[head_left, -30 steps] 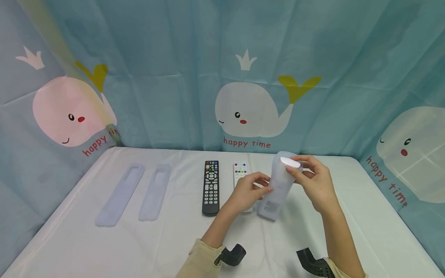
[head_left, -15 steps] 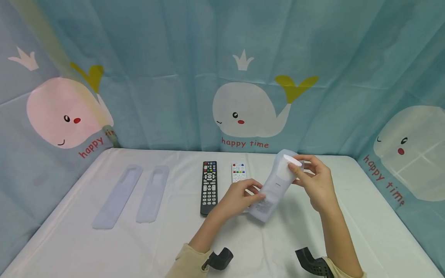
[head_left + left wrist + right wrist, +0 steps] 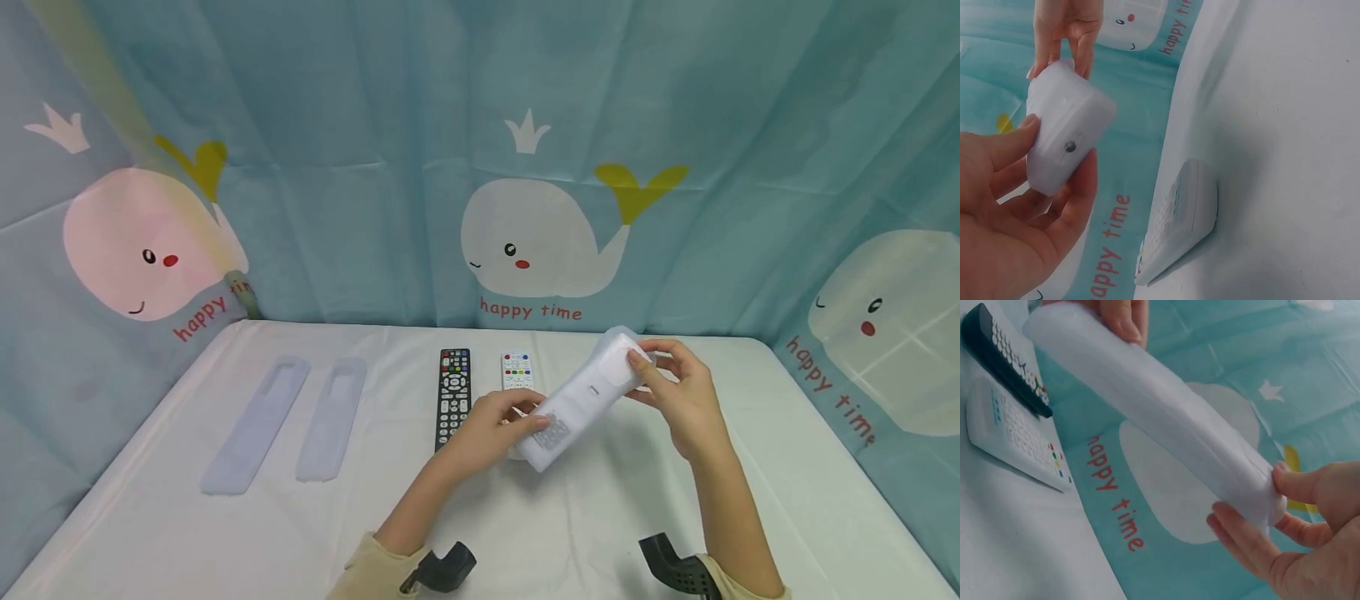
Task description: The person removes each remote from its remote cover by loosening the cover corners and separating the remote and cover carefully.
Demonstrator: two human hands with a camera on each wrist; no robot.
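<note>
Both hands hold a white remote control [image 3: 592, 392] in a translucent silicone sleeve [image 3: 1060, 147], lifted over the table with its back toward the head camera. My left hand [image 3: 487, 429] grips the lower end between thumb and fingers. At the upper end, my right hand [image 3: 678, 387] pinches the sleeve and remote, its thumb on the back face. A loose flap of sleeve stands out past the remote's top edge. In the left wrist view a small dark round spot shows on the near end. Long and slanting, the remote [image 3: 1166, 419] spans both hands in the right wrist view.
On the white table [image 3: 787, 467] lie a black remote [image 3: 454, 392] and a second white remote [image 3: 517, 369], both partly behind my left hand. Two translucent sleeves [image 3: 255, 429] [image 3: 332, 421] lie to the left. A blue whale-print curtain [image 3: 360, 208] surrounds the table's back and sides.
My left hand has moved left with the remote's lower end, so the remote tilts further over. More of the white back shows through the sleeve. My right hand stays nearly in place.
</note>
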